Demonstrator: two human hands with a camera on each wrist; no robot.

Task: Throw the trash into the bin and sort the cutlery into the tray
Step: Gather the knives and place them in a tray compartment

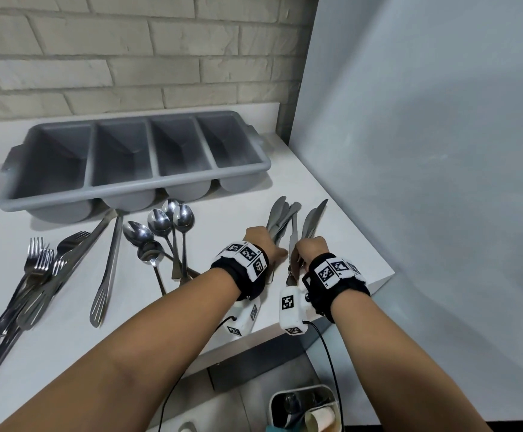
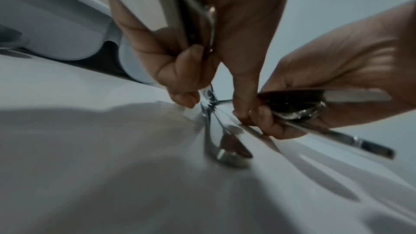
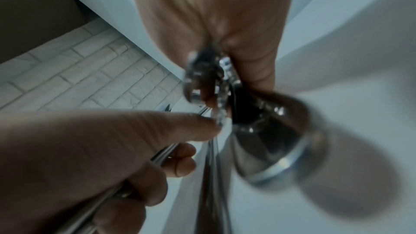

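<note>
Head view evenly lit, sharp, soft shadows, edges bowed. Wrist views dimmer, motion-blurred, strongly distorted, glare on metal.

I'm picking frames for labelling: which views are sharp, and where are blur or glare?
Head view: sharp, tray and spoons crisp, glints on metal. Left wrist view: soft, knives smeared. Right wrist view: worst, right hand and its knives heavily blurred.
</note>
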